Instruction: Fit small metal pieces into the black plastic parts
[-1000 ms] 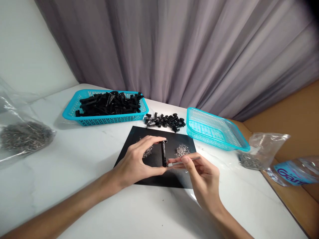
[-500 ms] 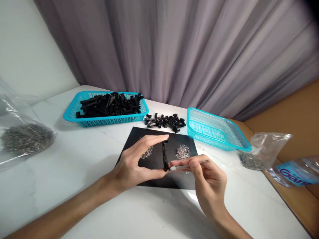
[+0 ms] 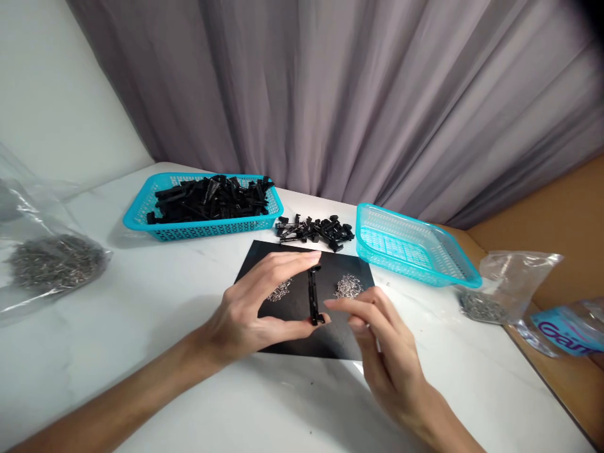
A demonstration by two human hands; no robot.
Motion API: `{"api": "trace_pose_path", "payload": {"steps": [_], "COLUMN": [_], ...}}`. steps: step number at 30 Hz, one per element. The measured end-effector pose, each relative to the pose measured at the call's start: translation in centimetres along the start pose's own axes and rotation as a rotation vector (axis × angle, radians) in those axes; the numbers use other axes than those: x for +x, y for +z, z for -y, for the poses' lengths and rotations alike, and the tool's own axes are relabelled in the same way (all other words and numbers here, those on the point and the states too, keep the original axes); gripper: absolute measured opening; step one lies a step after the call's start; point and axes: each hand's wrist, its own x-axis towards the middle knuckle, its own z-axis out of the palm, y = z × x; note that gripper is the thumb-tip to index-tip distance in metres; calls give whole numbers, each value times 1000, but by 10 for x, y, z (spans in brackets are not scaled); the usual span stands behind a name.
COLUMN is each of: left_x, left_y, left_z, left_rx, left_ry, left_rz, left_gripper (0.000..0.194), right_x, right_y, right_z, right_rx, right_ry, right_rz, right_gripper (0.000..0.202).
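Black clip stands upright between the thumb and forefinger of the left hand, held just above the black mat; the grip is clenched on its two ends, top and bottom.

Going from big to small: the white worktop runs out to a grey curtain at the back. On the left sits a blue basket heaped with black clips, and on the right a second, paler blue basket with nothing visible inside it. A clear bag of small metal parts lies at the far left edge, and another bag lies at the right, near the brown edge of the worktop. Between the two baskets is a loose pile of black clips. On the mat are two little heaps of silvery springs, one partly behind the left hand's fingers and one just beyond the right hand.

The right hand hovers beside the clip's lower end, fingers loosely curled, the forefinger tip near it; whether it holds anything I cannot tell.
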Motion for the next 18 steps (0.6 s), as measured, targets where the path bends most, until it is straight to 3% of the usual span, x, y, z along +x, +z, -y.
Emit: {"api": "trace_pose_path", "payload": {"steps": [2, 7, 13, 18], "left_x": [-1, 0, 0, -1], "left_y": [-2, -5, -3, -2], "left_z": [1, 0, 2, 4], "left_rx": [4, 12, 15, -3], "left_ry": [0, 25, 11, -62], "left_rz": [10, 72, 131, 129], "left_gripper": [80, 79, 71, 67], "right_x": [-1, -2, 6, 7], "right_y": [2, 6, 3, 5], "right_z": [-2, -1, 4, -2], "right_rx": [-67, -159, 28, -55], "right_ry": [-54, -145, -39, -68], "right_rz": [35, -19, 22, 53], "right_gripper": [33, 36, 23, 18]}}
